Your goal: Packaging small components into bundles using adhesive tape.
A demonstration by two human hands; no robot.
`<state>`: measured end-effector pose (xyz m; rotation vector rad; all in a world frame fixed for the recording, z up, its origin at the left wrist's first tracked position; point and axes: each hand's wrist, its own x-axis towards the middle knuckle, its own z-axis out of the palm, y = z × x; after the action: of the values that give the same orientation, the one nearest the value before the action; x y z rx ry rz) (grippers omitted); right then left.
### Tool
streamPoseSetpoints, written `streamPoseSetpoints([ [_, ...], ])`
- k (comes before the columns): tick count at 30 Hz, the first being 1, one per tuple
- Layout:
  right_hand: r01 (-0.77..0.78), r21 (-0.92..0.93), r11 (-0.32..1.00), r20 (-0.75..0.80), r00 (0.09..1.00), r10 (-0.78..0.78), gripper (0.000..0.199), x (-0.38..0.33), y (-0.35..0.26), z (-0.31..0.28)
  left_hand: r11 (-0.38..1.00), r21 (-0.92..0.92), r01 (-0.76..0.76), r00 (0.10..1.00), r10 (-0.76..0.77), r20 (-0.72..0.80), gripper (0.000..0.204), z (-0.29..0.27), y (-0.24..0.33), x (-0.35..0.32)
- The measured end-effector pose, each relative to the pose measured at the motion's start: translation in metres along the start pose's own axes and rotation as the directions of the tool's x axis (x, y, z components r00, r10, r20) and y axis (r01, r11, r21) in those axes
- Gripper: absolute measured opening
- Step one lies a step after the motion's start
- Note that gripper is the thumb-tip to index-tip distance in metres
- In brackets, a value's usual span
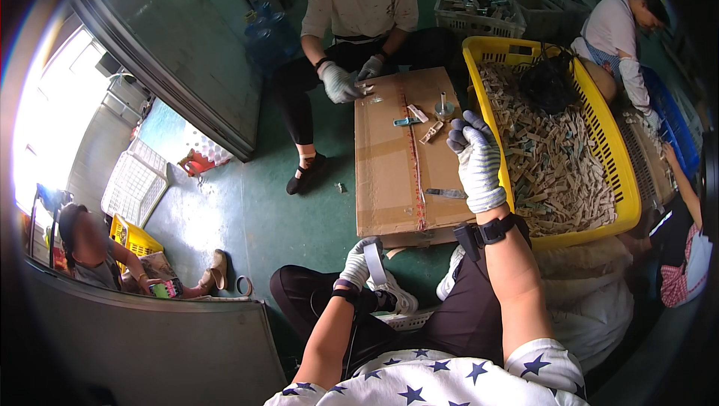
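Observation:
My left hand [356,265], in a striped knit glove, is closed on a flat pale-grey strip [374,262] at the near edge of a cardboard box [386,181]. Over the box's right side, my gloved right hand [479,166] is raised next to the yellow basket [554,238]. Its fingers are curled in; whatever they may hold is too small to tell. On the box lie a dark grey strip [445,193], beige pieces [431,132], a blue piece [406,121] and a small clear pot [444,109] with a stick in it.
Beige pieces [558,166] and a black tangled bundle [549,82] fill the basket. Across the box sits a person with gloved hands [338,82] on its far edge. Others work at right and sit at left. White sacks [588,294] lie below the basket; pale crates [479,20] stand behind.

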<state>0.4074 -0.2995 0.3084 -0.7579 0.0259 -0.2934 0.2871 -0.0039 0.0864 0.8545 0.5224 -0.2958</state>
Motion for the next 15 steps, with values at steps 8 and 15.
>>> streamPoseSetpoints([
  [8, -0.009, 0.009, 1.000, 0.003, 1.000, 0.009, 0.027, 0.0023, 0.0052, -0.0013, 1.000, -0.007, 0.013, 1.000, -0.012, 0.024, 0.015, -0.0054, 0.0003, 0.0030],
  [15, -0.012, -0.002, 1.000, 0.006, 1.000, 0.012, 0.027, 0.0017, 0.0042, -0.0012, 1.000, 0.005, -0.004, 1.000, 0.004, -0.008, 0.014, -0.0009, -0.0017, 0.0031],
])
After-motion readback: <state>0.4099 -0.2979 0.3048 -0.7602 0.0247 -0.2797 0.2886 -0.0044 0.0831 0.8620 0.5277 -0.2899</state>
